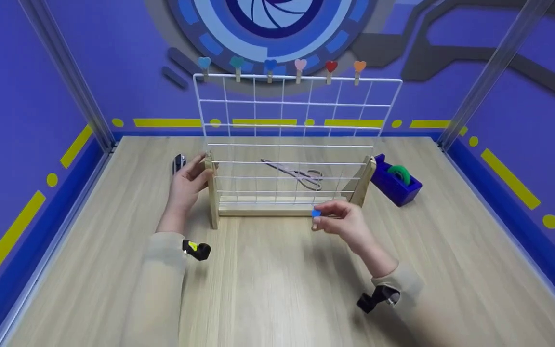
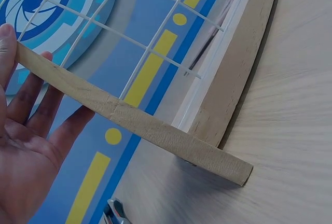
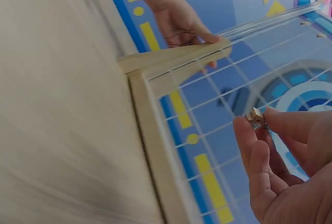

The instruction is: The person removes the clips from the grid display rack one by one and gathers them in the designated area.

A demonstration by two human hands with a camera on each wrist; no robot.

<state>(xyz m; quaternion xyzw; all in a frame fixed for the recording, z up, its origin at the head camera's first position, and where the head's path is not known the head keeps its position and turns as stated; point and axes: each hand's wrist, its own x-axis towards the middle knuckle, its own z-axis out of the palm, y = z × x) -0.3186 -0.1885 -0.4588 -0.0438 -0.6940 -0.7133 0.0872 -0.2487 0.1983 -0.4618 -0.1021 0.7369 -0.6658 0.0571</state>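
A white wire grid (image 1: pixel 239 101) stands upright in a wooden stand (image 1: pixel 268 210). My left hand (image 1: pixel 188 185) holds the stand's left side post (image 2: pixel 155 124), with the thumb on one side and fingers reaching behind. In front of the grid's lower right part, my right hand (image 1: pixel 347 225) pinches a small wooden clothespin (image 3: pixel 255 116) with a blue top (image 1: pixel 316 213) between thumb and fingertips. It is apart from the wires. Along the grid's top bar sit several heart clothespins, from a light blue heart (image 1: pixel 204 62) at left to an orange heart (image 1: pixel 360 66) at right.
Scissors (image 1: pixel 287 169) lie on the table behind the grid. A blue tape dispenser (image 1: pixel 398 193) with a green roll stands right of the stand. Beyond my left hand is a small black and silver object (image 1: pixel 179 163), partly hidden. Purple walls enclose the table (image 1: pixel 258 279).
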